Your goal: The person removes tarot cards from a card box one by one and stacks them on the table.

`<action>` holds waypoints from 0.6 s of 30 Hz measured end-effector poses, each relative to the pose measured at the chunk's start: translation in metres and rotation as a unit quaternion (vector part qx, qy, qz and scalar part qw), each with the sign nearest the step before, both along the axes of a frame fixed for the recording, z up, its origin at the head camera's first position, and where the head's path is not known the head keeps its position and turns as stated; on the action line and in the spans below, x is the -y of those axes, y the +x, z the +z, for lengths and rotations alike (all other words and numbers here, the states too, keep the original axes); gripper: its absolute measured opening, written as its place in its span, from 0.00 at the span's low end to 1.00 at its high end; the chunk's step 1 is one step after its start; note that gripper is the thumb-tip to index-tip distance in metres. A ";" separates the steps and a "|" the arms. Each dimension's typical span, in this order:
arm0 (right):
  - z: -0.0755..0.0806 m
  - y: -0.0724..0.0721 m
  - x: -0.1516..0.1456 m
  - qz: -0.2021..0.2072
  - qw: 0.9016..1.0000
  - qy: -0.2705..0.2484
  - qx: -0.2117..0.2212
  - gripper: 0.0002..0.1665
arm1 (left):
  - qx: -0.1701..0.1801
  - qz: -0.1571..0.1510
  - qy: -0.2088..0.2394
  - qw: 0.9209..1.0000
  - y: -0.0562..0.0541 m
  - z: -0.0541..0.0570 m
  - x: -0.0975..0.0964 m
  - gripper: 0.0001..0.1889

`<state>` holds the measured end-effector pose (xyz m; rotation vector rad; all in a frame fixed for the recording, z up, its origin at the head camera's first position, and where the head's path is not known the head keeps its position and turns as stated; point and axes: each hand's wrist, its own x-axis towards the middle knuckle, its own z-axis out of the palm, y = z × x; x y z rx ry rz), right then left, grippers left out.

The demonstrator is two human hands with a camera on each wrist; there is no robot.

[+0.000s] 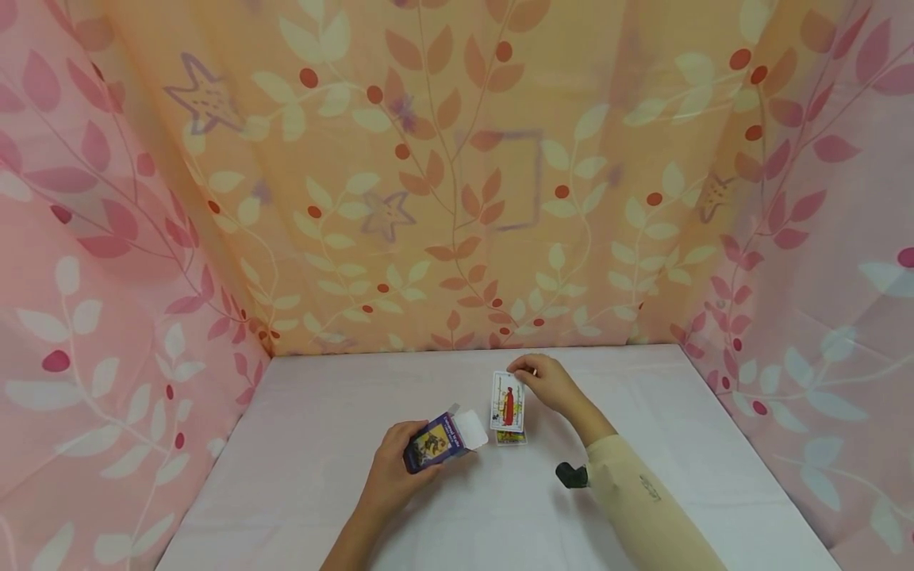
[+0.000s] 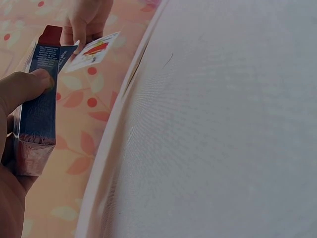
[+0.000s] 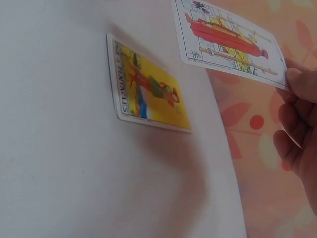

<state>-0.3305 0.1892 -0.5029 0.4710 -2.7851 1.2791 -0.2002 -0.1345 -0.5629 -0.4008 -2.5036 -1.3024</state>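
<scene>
In the head view my left hand (image 1: 400,468) grips a dark blue card box (image 1: 434,444) by its sides, its white flap (image 1: 471,430) hanging open toward the right. The left wrist view shows the thumb pressed on the narrow printed side of the box (image 2: 42,109). My right hand (image 1: 548,385) pinches a tarot card (image 1: 508,400) with a red-robed figure by one end. That card is held above the table. Below it lies a yellow card (image 3: 153,89) lettered "Pentacles", face up; it seems to top a thin stack, partly covered in the head view.
A white cloth covers the table (image 1: 321,396). Patterned curtains (image 1: 457,174) stand behind it and at both sides. Beside my right forearm a black object (image 1: 571,475) sticks out near the sleeve (image 1: 635,492); its kind is unclear.
</scene>
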 end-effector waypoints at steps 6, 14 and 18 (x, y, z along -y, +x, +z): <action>-0.013 -0.006 -0.002 0.006 1.000 0.002 0.026 0.08 | 0.003 0.001 -0.002 1.000 0.000 0.000 0.000 0.40; -0.030 -0.012 0.000 -0.005 0.999 0.011 0.033 0.07 | 0.001 -0.003 -0.004 1.000 -0.001 0.000 0.001 0.40; -0.035 -0.012 0.001 -0.008 0.999 0.006 0.035 0.07 | 0.003 -0.004 0.001 1.000 -0.001 -0.001 0.001 0.40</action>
